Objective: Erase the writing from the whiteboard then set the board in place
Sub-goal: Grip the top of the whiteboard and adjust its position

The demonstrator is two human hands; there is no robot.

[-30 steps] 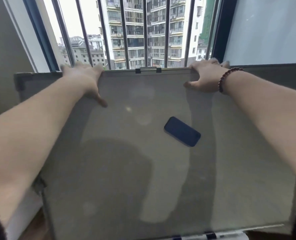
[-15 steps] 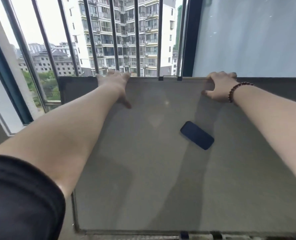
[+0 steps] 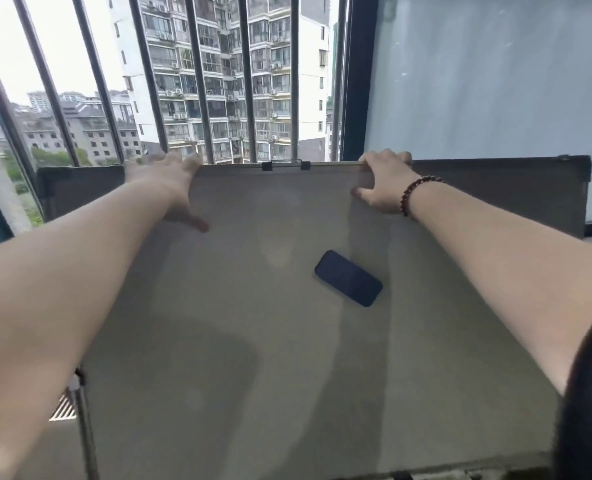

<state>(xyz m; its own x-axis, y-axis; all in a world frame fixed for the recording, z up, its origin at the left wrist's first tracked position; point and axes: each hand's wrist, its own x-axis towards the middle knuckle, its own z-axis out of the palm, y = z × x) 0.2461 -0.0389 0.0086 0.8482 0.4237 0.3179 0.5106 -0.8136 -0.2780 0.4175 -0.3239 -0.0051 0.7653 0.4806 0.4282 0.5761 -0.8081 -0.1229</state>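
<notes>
Left hand (image 3: 169,183) blurred, fingers hooked over the top edge of the whiteboard (image 3: 253,341) at about 11 o'clock, thumb splayed on its face. Right hand (image 3: 384,185) clamped on the same edge at 1 o'clock, fingertips hidden behind it, beaded bracelet (image 3: 414,194) on the wrist. Board face wiped bare, leaning toward the barred window (image 3: 201,81), lower corners cut off. Dark eraser (image 3: 348,283) stuck near centre. Second dark panel (image 3: 495,192) behind, jutting past both sides. No container anywhere.
</notes>
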